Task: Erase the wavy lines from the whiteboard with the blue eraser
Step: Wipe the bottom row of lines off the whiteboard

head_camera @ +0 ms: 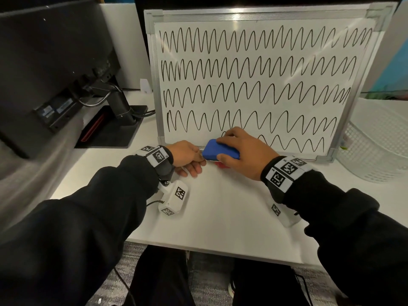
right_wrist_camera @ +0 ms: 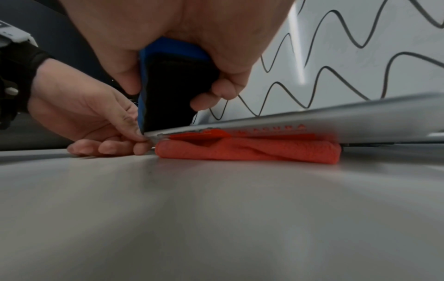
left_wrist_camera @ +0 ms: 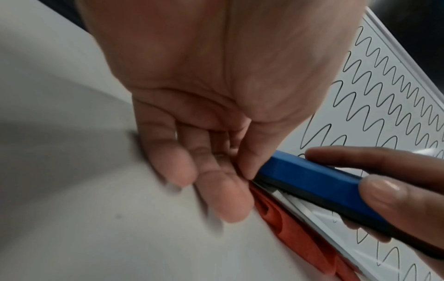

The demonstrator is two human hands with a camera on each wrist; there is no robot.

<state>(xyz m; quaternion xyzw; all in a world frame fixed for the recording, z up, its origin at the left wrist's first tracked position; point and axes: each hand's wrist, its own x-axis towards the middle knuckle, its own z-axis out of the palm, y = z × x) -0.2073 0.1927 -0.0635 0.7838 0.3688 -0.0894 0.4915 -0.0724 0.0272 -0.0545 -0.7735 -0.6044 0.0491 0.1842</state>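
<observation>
Blue eraser [head_camera: 221,149] sits in the right hand [head_camera: 244,154], gripped across its width: fingers [head_camera: 229,134] curled over the far long edge, thumb [head_camera: 229,162] on the near edge, palm arched above. From the right wrist view the eraser's black felt face [right_wrist_camera: 173,91] points down toward the board, low against the whiteboard [head_camera: 260,85] at its bottom rail, just left of this hand's knuckles. Whether the felt actually touches the surface cannot be told. Wavy lines [head_camera: 254,67] run in five rows above and beyond the hand; the lowest row shows only to the right of the hand, with bare white board to its left. Left hand [head_camera: 187,156] lies just left of the eraser, fingers pressed together and resting on the white desk [head_camera: 220,217], thumb and forefinger pinching the board's bottom frame edge [right_wrist_camera: 312,117] at the eraser's left end. Under that frame edge, directly below the right hand, a folded orange cloth [right_wrist_camera: 250,152] lies on the desk, touching the left fingertips [left_wrist_camera: 230,201]. Further out: black monitor [head_camera: 50,69] on its stand, well to the left of the left hand; white mesh basket [head_camera: 375,146] well to the right of the right hand, beside the board's right frame. Both wrists carry bands with printed square markers [head_camera: 284,171].
</observation>
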